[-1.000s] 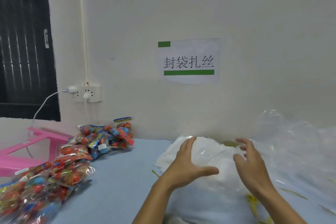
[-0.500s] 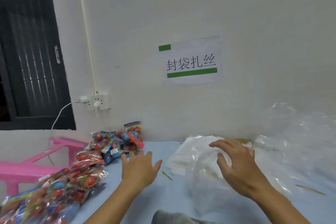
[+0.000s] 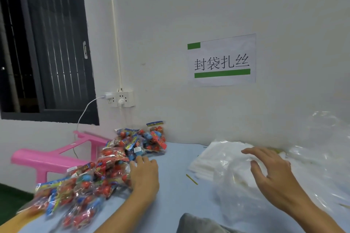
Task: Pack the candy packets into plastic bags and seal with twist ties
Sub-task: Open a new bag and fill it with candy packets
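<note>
Left of the bags (image 3: pixel 223 159) on the table (image 3: pixel 174 185) lies the candy (image 3: pixel 106 166); the left hand (image 3: pixel 144 175) touches its edge, fingers straight. The right hand (image 3: pixel 270 172) hovers, spread loose, over the bags.

Both forearms are bare, with no sleeves showing. The left hand (image 3: pixel 144 178) and right hand (image 3: pixel 272 172) wear no gloves, rings or watch.

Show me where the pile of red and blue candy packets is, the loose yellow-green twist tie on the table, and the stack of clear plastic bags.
Pile of red and blue candy packets (image 3: pixel 106 172), head view, middle of the heap.
Loose yellow-green twist tie (image 3: pixel 191 179), head view, mid-length of the strip.
Stack of clear plastic bags (image 3: pixel 217 159), head view, top sheet, left of the right hand.
</note>
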`<state>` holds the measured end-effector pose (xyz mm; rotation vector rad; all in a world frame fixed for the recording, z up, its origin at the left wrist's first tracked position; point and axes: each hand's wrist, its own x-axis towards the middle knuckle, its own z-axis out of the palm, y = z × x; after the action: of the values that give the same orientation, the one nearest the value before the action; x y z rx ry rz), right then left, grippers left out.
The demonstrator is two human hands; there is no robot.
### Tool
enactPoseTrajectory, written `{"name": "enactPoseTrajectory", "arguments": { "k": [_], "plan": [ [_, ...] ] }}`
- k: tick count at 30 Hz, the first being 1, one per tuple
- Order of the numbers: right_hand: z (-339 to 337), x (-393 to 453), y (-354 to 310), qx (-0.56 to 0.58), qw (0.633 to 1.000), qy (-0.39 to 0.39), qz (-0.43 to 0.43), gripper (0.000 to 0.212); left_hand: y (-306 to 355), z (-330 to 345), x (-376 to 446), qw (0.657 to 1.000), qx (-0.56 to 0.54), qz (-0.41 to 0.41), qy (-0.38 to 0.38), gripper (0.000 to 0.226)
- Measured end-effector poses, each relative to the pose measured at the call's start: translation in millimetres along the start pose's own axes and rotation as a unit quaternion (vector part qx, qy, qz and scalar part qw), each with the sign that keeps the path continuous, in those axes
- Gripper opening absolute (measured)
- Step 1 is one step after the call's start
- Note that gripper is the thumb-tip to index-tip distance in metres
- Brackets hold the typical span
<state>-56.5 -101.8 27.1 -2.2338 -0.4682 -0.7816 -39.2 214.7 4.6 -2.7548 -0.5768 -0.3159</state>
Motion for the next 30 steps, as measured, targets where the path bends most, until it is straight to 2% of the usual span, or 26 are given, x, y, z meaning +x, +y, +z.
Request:
{"name": "enactPoseTrajectory", "arguments": {
  "k": [3, 5, 8, 11, 13, 16, 19, 21, 22, 24, 25, 26, 27, 29, 30],
  "plan": [
    [-2, -1, -4, 0.006, 1.000, 0.001, 0.002, 0.031, 0, -1, 7, 0.994, 0.005, -0.050, -0.100, 0.056],
    [-2, 0, -5, 0.004, 1.000, 0.003, 0.003, 0.028, -2, 7, 11, 0.988, -0.030, -0.032, -0.150, 0.054],
    [-2, -2, -6, 0.006, 1.000, -0.002, 0.006, 0.039, 0, 17, 7, 0.993, -0.076, 0.046, -0.083, 0.039],
    [-2, -3, -7, 0.016, 1.000, 0.003, 0.004, 0.040, 6, 12, 1, 0.977, -0.196, 0.084, -0.023, 0.025],
    [0, 0, -11, 0.051, 0.998, 0.043, -0.006, 0.040, 13, 0, -1, 0.942, -0.324, 0.085, 0.025, 0.019],
    [5, 1, -25, 0.173, 0.978, 0.113, 0.021, 0.037, 33, -36, -5, 0.840, -0.519, 0.108, 0.118, 0.019],
    [8, 2, -31, 0.235, 0.963, 0.108, 0.070, 0.032, 65, -78, -15, 0.717, -0.655, 0.139, 0.194, 0.020],
    [4, 6, -26, 0.334, 0.927, 0.074, 0.151, 0.028, 87, -98, -26, 0.662, -0.694, 0.204, 0.199, 0.034],
    [1, 7, -22, 0.419, 0.885, 0.038, 0.200, 0.035, 97, -103, -32, 0.656, -0.688, 0.253, 0.183, 0.046],
    [-9, 8, -14, 0.558, 0.786, -0.043, 0.263, 0.062, 117, -105, -45, 0.674, -0.637, 0.352, 0.124, 0.070],
    [-13, 8, -12, 0.590, 0.757, -0.072, 0.271, 0.067, 125, -103, -50, 0.681, -0.612, 0.392, 0.089, 0.077],
    [-14, 9, -9, 0.598, 0.751, -0.088, 0.267, 0.063, 131, -101, -54, 0.676, -0.601, 0.421, 0.062, 0.079],
    [-14, 9, -5, 0.584, 0.764, -0.089, 0.261, 0.052, 135, -100, -57, 0.663, -0.609, 0.432, 0.048, 0.076],
    [-8, 11, 2, 0.521, 0.808, -0.047, 0.269, 0.030, 134, -98, -60, 0.633, -0.665, 0.391, 0.063, 0.056],
    [-5, 12, 7, 0.501, 0.816, -0.020, 0.287, 0.025, 131, -96, -58, 0.620, -0.696, 0.352, 0.088, 0.046]
  ]
}}
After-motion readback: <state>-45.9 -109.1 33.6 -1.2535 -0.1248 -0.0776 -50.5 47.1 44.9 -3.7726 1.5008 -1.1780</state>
